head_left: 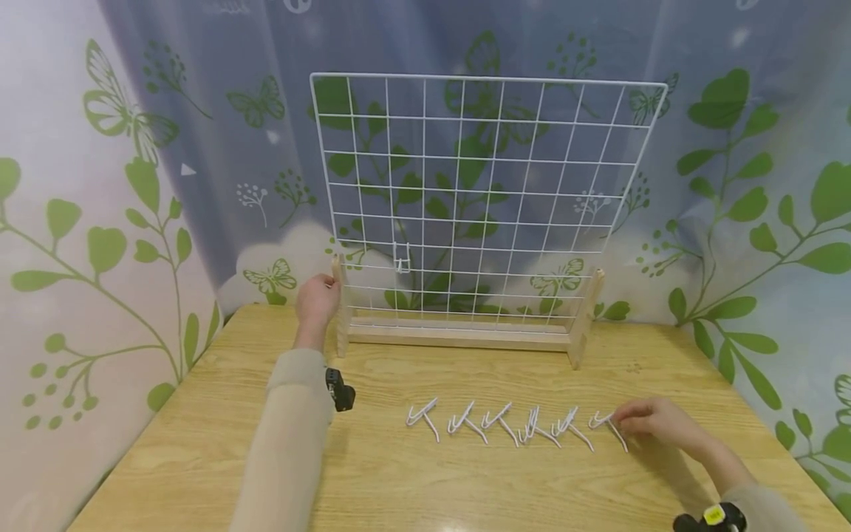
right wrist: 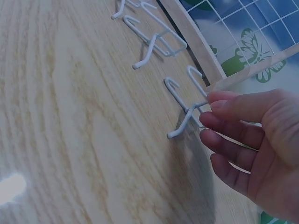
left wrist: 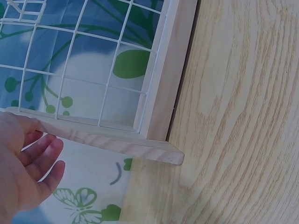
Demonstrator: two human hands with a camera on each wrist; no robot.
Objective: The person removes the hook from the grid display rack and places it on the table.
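A white wire grid panel [head_left: 495, 155] stands upright in a light wooden stand [head_left: 459, 338]. My left hand [head_left: 318, 301] holds the stand's left side post [left wrist: 93, 135] between thumb and fingers near its top. One white wire hook [head_left: 402, 264] hangs on the lower left of the grid. In front of the stand, several white hooks lie in a row on the table. At the row's right end, my right hand [head_left: 661, 423] pinches the last hook [right wrist: 189, 109] with thumb and index finger; the fingertips cover part of it.
The wooden table [head_left: 465, 488] carries the stand toward its back edge. Behind it hangs a blue and white curtain [head_left: 266, 185] with green leaves and butterflies. Another loose hook [right wrist: 156, 44] lies beside the pinched one.
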